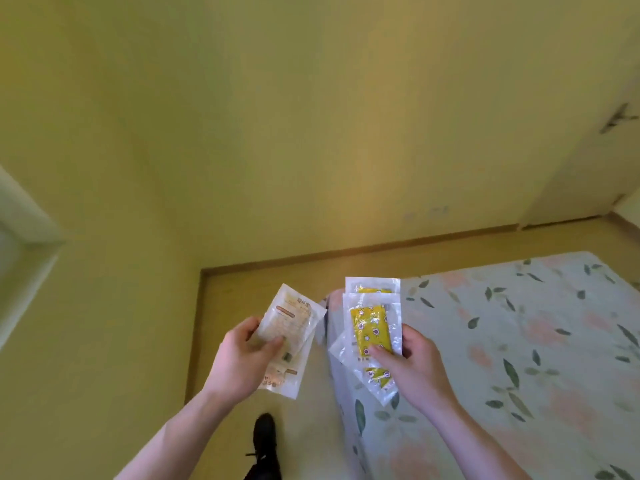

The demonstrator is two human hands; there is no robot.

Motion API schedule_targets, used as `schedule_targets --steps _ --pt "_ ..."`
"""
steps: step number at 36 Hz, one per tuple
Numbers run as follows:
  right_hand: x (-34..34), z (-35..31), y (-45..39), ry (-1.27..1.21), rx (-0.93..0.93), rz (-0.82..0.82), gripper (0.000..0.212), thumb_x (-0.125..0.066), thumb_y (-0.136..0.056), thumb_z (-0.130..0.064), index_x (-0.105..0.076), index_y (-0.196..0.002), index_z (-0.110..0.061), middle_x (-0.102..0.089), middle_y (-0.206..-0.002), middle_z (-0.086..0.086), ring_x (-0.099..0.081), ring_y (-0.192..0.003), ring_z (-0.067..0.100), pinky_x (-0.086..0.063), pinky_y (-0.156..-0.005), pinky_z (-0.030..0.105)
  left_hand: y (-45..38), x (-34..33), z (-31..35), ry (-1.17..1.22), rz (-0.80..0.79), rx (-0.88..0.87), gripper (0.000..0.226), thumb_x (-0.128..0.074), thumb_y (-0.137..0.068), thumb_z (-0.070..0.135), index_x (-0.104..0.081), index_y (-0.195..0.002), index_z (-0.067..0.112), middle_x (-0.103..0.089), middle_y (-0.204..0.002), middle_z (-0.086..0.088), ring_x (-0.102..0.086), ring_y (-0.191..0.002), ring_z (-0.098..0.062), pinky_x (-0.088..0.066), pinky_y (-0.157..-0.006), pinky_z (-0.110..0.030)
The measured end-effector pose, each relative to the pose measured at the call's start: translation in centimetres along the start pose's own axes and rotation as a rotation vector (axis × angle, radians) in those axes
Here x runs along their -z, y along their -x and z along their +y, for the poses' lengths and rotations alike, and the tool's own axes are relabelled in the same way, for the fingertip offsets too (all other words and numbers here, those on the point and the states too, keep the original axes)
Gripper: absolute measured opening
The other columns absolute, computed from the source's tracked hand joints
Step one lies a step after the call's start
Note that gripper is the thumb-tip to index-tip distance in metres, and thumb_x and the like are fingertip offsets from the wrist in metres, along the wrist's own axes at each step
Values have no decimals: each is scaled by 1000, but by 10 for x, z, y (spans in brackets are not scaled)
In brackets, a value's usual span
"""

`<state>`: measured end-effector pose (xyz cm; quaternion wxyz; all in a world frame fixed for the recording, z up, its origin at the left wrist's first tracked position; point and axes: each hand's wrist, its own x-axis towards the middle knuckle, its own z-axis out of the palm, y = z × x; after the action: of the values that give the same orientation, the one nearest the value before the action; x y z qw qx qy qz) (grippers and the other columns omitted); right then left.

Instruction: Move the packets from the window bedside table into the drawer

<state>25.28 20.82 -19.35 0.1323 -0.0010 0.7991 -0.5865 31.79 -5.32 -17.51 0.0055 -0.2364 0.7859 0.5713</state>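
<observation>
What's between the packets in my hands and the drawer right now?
Cannot say: no drawer or bedside table is in view. The left hand holds pale packets, the right hand yellow packets. Ahead are only bare floor, wall, and the bed on the right.

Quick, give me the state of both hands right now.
Left hand: holds the pale beige packets, thumb on top.
Right hand: holds the yellow packets, thumb pressed on the front one.

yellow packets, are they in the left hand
No, the yellow packets are held in the right hand, while the left hand grips pale beige packets.
</observation>
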Motion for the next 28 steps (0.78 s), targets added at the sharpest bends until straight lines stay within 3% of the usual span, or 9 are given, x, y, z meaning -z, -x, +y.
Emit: schedule_targets --steps 4,17,21,24,28 --pt "-27 -21 -63 -12 18 -27 18 -76 -85 -7 -75 -95 -22 -78 -88 -2 -75 -85 16 -61 -77 38 -64 21 1 27 13 12 8 -69 -94 19 -66 -101 18 -77 -91 0 -76 -75 -19 -62 -64 -41" --pt "-107 -56 -235 -48 -87 96 20 -76 -86 -9 -75 -100 -23 -79 -89 -4 -76 -84 16 -62 -77 46 -283 78 47 -103 -115 -46 10 -66 -95 21 -67 -103 28 -76 -94 8 -75 -78 -10 -56 -58 -24" --pt "-115 -68 -285 -64 -103 133 16 -77 -85 -11 -75 -96 -22 -78 -85 -3 -75 -81 18 -60 -71 41 -343 78 69 -111 -157 -62 13 -65 -95 20 -67 -104 29 -76 -94 11 -74 -78 -6 -54 -57 -20" --pt "-117 -77 -333 -85 -108 163 17 -77 -85 -7 -75 -95 -20 -78 -83 -3 -75 -79 16 -57 -64 29 -394 72 85 -127 -177 -63 14 -64 -94 19 -68 -103 29 -76 -92 13 -73 -77 -5 -53 -57 -21" --pt "-116 -87 -405 -115 -105 176 18 -77 -85 -6 -76 -97 -19 -79 -85 -5 -75 -80 11 -53 -64 19 -466 58 106 -122 -200 -54 16 -65 -94 20 -67 -104 32 -76 -95 13 -74 -80 -6 -60 -64 -30"
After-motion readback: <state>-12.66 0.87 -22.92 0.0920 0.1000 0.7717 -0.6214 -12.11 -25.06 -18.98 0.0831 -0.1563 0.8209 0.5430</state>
